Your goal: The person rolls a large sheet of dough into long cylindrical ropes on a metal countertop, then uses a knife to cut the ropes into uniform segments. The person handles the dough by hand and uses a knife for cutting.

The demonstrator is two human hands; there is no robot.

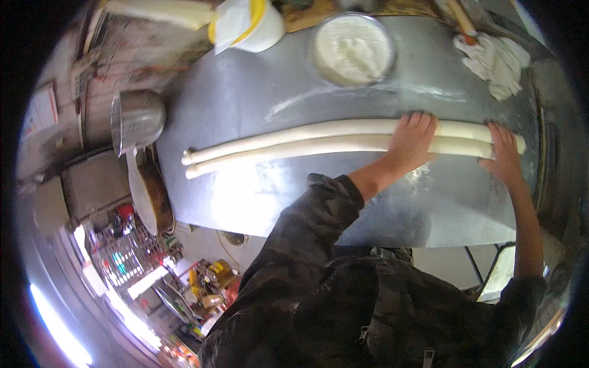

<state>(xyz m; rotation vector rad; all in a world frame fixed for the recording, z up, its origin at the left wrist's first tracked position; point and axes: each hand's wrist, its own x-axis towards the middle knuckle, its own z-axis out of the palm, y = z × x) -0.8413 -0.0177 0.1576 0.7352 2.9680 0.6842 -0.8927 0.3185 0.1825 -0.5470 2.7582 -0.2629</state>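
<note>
Two long pale dough ropes, a far one [317,129] and a near one [340,143], lie side by side across a metal table [285,202]. My left hand [412,142] spans both ropes right of their middle, its fingers curled over the far side and the thumb on the near side. Towards the right end, my right hand [505,154] covers the ropes in a similar grip. The tip of the far rope shows beyond it. At the left, the rope ends sit close together, with a small dark spot behind them. Both palms hide the dough beneath.
A round bowl of white flour [353,50] stands at the table's far side. Left of it is a white bucket with a yellow rim [271,30]. A crumpled white cloth [497,64] lies far right beside a wooden handle [461,18]. A metal pot [142,115] is at the left edge.
</note>
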